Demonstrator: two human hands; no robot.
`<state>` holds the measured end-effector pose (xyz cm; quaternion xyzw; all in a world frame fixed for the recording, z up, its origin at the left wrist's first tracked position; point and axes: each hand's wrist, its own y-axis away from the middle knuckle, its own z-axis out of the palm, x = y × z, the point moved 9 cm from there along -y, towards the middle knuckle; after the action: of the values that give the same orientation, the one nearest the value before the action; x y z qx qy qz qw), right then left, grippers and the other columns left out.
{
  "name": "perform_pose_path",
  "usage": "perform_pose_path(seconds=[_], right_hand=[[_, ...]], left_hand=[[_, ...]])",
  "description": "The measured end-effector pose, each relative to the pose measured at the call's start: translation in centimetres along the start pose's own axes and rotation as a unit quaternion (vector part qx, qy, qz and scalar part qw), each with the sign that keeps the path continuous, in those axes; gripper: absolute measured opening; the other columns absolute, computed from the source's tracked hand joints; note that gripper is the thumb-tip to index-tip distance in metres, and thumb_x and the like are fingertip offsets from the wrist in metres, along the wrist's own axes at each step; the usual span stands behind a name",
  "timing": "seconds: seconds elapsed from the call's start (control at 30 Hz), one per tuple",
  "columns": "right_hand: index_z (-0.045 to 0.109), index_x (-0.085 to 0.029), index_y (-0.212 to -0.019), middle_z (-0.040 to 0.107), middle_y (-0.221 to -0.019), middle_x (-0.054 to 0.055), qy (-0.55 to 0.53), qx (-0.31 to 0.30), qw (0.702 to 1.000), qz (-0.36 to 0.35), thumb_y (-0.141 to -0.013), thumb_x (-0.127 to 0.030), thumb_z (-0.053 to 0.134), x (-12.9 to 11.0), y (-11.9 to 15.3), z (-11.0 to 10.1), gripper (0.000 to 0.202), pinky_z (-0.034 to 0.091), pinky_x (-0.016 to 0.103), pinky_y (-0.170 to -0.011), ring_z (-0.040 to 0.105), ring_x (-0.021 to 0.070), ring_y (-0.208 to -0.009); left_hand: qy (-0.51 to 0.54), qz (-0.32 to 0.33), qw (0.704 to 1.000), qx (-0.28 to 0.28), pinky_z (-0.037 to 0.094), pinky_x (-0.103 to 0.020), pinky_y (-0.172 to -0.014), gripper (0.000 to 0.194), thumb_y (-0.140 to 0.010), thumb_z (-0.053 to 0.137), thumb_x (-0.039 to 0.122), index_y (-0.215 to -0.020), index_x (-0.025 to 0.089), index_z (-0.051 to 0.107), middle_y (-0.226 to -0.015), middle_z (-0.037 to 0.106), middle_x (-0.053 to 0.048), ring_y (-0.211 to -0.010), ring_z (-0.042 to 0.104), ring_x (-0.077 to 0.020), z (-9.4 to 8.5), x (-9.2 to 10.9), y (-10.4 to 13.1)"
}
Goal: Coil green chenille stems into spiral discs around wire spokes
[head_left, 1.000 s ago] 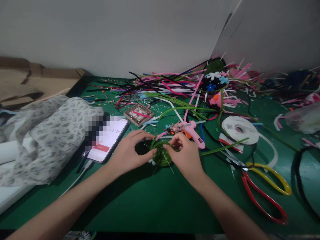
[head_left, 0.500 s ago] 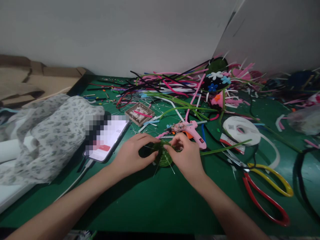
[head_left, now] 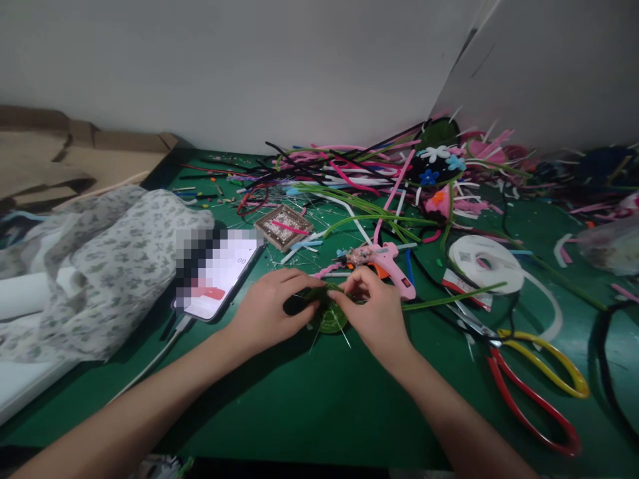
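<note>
A round green coiled piece [head_left: 330,318] with thin wires sticking out of its lower edge is between my hands. My left hand [head_left: 272,306] pinches its upper left edge between thumb and fingers. At its upper right, my right hand [head_left: 372,306] grips it with thumb and fingers close together. A long green pipe cleaner [head_left: 454,297] runs out to the right from behind my right hand. Just beyond my hands lies a pink glue gun [head_left: 397,269]. The fingertips hide part of the green piece.
Scissors with red and yellow handles [head_left: 494,339] lie open at the right, near a white ribbon roll [head_left: 485,263]. A phone [head_left: 222,276] and patterned cloth [head_left: 124,266] are at the left. Colourful pipe cleaners [head_left: 349,169] and a small square tray [head_left: 264,231] are farther back.
The view has shifted slightly, so the objects appear a little farther right. My hands keep nearly the same hold on the green piece, with the right fingers slightly shifted.
</note>
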<state>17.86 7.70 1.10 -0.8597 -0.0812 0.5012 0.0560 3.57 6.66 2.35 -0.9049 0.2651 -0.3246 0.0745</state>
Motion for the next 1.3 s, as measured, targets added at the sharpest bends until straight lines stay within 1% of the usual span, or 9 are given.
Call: perform_pose_path(seconds=[0.2, 0.33, 0.53, 0.7, 0.9, 1.07, 1.17, 1.3], right_hand=[[0.045, -0.022, -0.067, 0.055, -0.062, -0.004, 0.000, 0.000, 1.000, 0.004, -0.075, -0.020, 0.067, 0.05, -0.05, 0.04, 0.023, 0.044, 0.024, -0.057, 0.056, 0.0125, -0.059], [0.045, -0.022, -0.067, 0.054, -0.062, -0.004, 0.000, 0.001, 1.000, 0.008, -0.075, -0.019, 0.067, 0.03, -0.05, 0.06, 0.023, 0.044, 0.025, -0.057, 0.056, 0.0124, -0.058], [0.046, -0.022, -0.067, 0.055, -0.062, -0.004, 0.005, 0.004, 1.000, 0.007, -0.075, -0.019, 0.067, 0.10, -0.13, -0.04, 0.022, 0.044, 0.025, -0.057, 0.056, 0.0124, -0.058], [0.046, -0.022, -0.067, 0.056, -0.062, -0.004, -0.003, -0.010, 1.000, 0.007, -0.074, -0.020, 0.067, 0.07, -0.11, 0.00, 0.022, 0.045, 0.024, -0.056, 0.058, 0.0129, -0.060], [0.047, -0.022, -0.067, 0.058, -0.062, -0.003, -0.001, -0.008, 1.000, 0.003, -0.075, -0.019, 0.066, -0.31, 0.20, 0.23, 0.020, 0.045, 0.024, -0.057, 0.058, 0.0130, -0.059], [0.046, -0.022, -0.067, 0.056, -0.062, -0.004, -0.005, -0.012, 1.000, 0.001, -0.075, -0.018, 0.066, -0.38, 0.20, 0.44, 0.021, 0.045, 0.024, -0.056, 0.057, 0.0126, -0.057], [0.047, -0.022, -0.068, 0.057, -0.063, -0.004, -0.006, -0.027, 1.000, -0.006, -0.075, -0.020, 0.066, -0.50, 0.07, 0.35, 0.021, 0.045, 0.024, -0.057, 0.058, 0.0126, -0.058], [0.054, -0.022, -0.076, 0.064, -0.071, -0.001, 0.037, -0.086, 0.995, -0.019, -0.075, -0.025, 0.066, -0.71, -0.08, 0.29, 0.012, 0.047, 0.026, -0.061, 0.060, 0.0146, -0.064]], left_hand=[[-0.067, 0.030, 0.997, 0.028, 0.050, -0.038, -0.079, 0.025, -0.081, 0.061, 0.022, -0.105, 0.021, 0.068, -0.097, 0.071, -0.005, -0.088, 0.065, -0.0223, -0.43, 0.67, 0.29], [-0.084, 0.045, 0.995, 0.037, 0.051, -0.038, -0.078, 0.026, -0.081, 0.061, 0.022, -0.106, 0.020, 0.069, -0.096, 0.072, -0.005, -0.087, 0.065, -0.0223, -0.46, 0.89, 0.39], [-0.063, 0.027, 0.997, 0.024, 0.051, -0.037, -0.076, 0.026, -0.082, 0.060, 0.023, -0.107, 0.020, 0.069, -0.094, 0.073, -0.005, -0.084, 0.066, -0.0214, -0.22, 0.75, 0.34], [-0.049, 0.013, 0.998, 0.024, 0.050, -0.037, -0.078, 0.024, -0.084, 0.059, 0.026, -0.105, 0.021, 0.069, -0.095, 0.073, -0.004, -0.085, 0.066, -0.0211, -0.34, 0.62, 0.37], [0.000, -0.007, 0.999, 0.044, 0.053, -0.030, -0.074, 0.017, -0.083, 0.060, 0.025, -0.095, 0.020, 0.071, -0.091, 0.074, -0.004, -0.082, 0.069, -0.0187, -0.48, 0.18, 0.32], [0.013, -0.009, 0.998, 0.065, 0.054, -0.027, -0.069, 0.014, -0.081, 0.061, 0.023, -0.092, 0.021, 0.071, -0.088, 0.075, -0.003, -0.078, 0.070, -0.0177, -0.65, 0.35, 0.52], [0.009, -0.009, 0.998, 0.061, 0.054, -0.027, -0.069, 0.014, -0.081, 0.062, 0.023, -0.091, 0.020, 0.070, -0.088, 0.075, -0.003, -0.078, 0.070, -0.0175, -0.64, 0.45, 0.53], [-0.006, -0.001, 0.998, 0.055, 0.054, -0.027, -0.069, 0.015, -0.082, 0.062, 0.024, -0.094, 0.021, 0.070, -0.088, 0.074, -0.003, -0.078, 0.070, -0.0173, -0.64, 0.54, 0.48]])
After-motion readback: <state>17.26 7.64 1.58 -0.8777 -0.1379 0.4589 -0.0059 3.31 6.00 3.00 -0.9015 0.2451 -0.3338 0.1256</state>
